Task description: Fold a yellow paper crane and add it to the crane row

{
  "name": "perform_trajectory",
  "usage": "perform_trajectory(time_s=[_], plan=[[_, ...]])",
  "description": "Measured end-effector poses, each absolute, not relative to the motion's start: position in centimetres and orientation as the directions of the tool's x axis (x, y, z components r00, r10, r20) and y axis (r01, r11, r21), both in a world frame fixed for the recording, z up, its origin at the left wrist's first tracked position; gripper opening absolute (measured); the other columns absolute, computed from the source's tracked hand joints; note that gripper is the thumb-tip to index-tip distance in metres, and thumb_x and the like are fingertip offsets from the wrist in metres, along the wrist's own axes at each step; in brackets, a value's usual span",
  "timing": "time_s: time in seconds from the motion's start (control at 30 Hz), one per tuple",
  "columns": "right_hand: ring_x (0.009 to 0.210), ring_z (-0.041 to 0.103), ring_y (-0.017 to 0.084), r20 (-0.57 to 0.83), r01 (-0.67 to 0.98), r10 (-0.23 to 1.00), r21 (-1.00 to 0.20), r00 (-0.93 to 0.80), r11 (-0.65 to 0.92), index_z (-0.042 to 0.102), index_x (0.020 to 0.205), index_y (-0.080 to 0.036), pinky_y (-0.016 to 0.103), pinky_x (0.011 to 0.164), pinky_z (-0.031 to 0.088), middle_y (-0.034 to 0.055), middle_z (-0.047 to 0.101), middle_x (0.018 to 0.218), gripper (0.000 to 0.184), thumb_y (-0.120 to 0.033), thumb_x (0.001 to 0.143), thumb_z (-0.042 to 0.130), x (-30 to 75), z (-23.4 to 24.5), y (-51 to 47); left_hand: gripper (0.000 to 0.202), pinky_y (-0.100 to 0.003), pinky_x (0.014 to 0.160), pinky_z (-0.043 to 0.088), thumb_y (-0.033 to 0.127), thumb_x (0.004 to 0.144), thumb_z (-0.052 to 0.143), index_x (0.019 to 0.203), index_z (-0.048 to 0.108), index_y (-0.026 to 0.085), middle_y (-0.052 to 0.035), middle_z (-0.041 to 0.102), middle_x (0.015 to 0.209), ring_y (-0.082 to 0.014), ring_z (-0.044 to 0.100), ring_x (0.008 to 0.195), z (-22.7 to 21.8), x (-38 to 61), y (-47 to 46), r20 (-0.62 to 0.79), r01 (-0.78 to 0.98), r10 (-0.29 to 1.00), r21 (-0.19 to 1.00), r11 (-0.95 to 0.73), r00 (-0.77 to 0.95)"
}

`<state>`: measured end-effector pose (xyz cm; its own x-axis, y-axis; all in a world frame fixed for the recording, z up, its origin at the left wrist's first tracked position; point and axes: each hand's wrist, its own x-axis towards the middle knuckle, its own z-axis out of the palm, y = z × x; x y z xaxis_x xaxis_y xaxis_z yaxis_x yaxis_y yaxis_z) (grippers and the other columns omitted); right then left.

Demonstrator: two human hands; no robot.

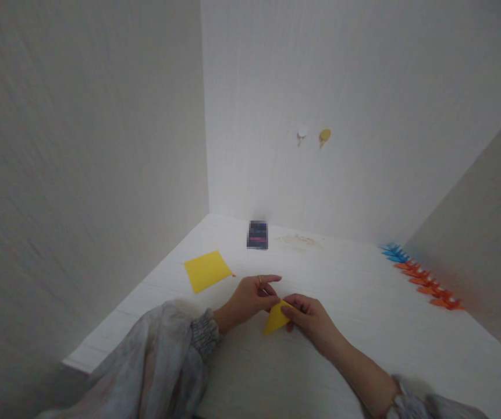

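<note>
A folded yellow paper [275, 319] lies low over the white table [355, 302], pinched from both sides. My left hand [250, 297], with a ring on one finger, grips its upper left edge. Its right corner is held by my right hand [310, 317], fingers curled over the fold. Part of the paper is hidden under my fingers.
A flat stack of yellow paper squares [207, 270] lies to the left, with an orange sheet peeking out beneath. A small dark object [258, 235] is at the back. A row of folded orange and blue paper pieces [420, 276] lines the right wall. Two hooks [313, 135] hang on the far wall.
</note>
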<state>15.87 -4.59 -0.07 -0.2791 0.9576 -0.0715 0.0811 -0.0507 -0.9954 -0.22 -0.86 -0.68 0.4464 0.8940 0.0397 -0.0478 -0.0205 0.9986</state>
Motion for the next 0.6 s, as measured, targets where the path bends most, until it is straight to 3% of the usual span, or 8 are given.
perform_trajectory(time_s=[0.6], plan=[[0.049, 0.050, 0.008, -0.046, 0.111, 0.957, -0.994, -0.286, -0.015, 0.059, 0.075, -0.014, 0.021, 0.047, 0.041, 0.0002, 0.058, 0.063, 0.025, -0.038, 0.068, 0.058, 16.3, -1.5, -4.0, 0.059, -0.023, 0.058, 0.043, 0.025, 0.055, 0.069, 0.109, 0.051, 0.015, -0.0012, 0.058, 0.073, -0.0082, 0.054, 0.057, -0.6, -0.4, -0.9, 0.041, -0.049, 0.882, 0.999, -0.021, 0.470]])
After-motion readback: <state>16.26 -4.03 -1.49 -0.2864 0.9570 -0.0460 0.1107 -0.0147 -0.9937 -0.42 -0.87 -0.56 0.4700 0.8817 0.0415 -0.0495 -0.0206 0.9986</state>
